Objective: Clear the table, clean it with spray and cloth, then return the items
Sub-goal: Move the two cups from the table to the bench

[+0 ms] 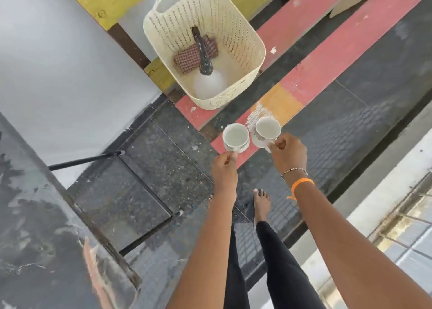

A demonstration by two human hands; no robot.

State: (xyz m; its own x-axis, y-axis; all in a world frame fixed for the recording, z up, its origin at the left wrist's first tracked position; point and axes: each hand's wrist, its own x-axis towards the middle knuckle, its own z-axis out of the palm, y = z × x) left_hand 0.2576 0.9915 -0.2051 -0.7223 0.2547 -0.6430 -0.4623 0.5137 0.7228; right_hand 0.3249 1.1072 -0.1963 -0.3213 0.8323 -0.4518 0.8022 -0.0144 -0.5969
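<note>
I hold two white patterned mugs out in front of me, both upright and empty. My left hand (224,168) grips the handle of the left mug (235,137). My right hand (288,153) grips the handle of the right mug (267,130). Both mugs hover above the floor, short of a cream plastic basket (253,51) that stands ahead. Inside the basket lie a spray bottle with a dark trigger head (203,58) and a white body, and a checkered cloth (188,58) under it.
The table (35,226) with a dark marbled top is at the lower left, its black metal legs (145,184) over the dark floor. A grey wall rises at the left. Red, yellow and orange painted strips (327,70) cross the floor. My bare feet (261,203) stand below the hands.
</note>
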